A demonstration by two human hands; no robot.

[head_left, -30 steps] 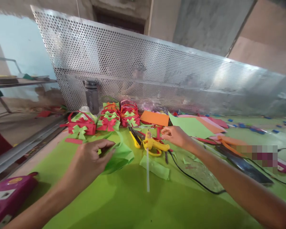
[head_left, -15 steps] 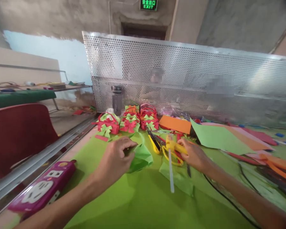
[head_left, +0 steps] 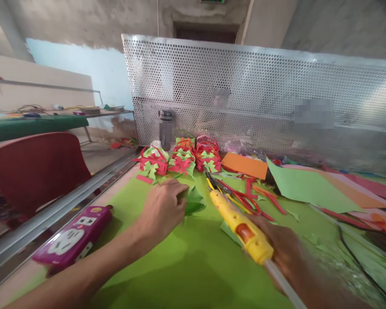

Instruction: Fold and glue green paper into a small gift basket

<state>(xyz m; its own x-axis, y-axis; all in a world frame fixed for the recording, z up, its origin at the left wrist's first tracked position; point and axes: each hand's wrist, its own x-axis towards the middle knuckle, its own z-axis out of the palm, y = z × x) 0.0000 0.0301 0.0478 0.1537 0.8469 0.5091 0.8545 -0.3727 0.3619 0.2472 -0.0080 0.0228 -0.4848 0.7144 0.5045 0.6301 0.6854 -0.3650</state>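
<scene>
My left hand [head_left: 165,207] is closed on a folded green paper piece [head_left: 194,202], whose far part sticks out past the fingers. In my right hand [head_left: 281,242] is a yellow hot glue gun [head_left: 241,227], nozzle pointing toward the green paper, with a clear glue stick [head_left: 284,283] coming out of its back end. The right fingers are partly hidden behind the gun and blurred. Scissors with red handles [head_left: 247,201] lie just beyond the gun. Under the gun is a light green paper scrap [head_left: 231,233].
Small red paper baskets with green bows [head_left: 182,161] stand at the back, beside a grey bottle [head_left: 165,130]. A purple power strip [head_left: 73,238] lies at the left edge. Orange card [head_left: 244,165] and green paper sheets [head_left: 309,186] lie at right. A perforated metal panel [head_left: 244,86] closes the back.
My right hand has come nearer and turned the glue gun, so its nozzle now points away from me toward the paper. My left hand keeps the green paper. The view has shifted slightly left.
</scene>
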